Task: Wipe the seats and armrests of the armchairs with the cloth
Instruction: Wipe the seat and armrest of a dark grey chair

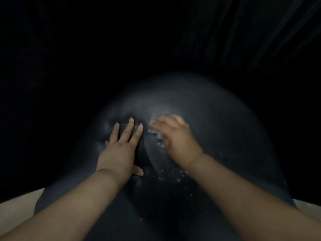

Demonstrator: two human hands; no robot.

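Pressing flat on a dark, rounded cushion surface (217,119), the left hand (119,150) lies with its palm down and its fingers spread wide; three fingers point away from the camera, a fourth only peeks out at the hand's left edge, and the thumb juts out to the right near the wrist, so the hand grasps nothing. The upholstery dimples under those fingertips, and a curved seam runs down the surface between the two hands. Just to the right, near but apart from the left hand, the right hand (175,136) is curled over one pale cloth (155,129), which is bunched beneath the fingers and shows only at the hand's left and upper edges; the cloth is pressed against the cushion, and the hand is blurred. Many small white specks (173,176) are scattered on the dark surface below and beside the right wrist. Two bare forearms enter from the bottom corners. One strip of light-coloured floor (15,206) shows at the lower left, with another sliver at the lower right. Everything beyond is too dark to make out.
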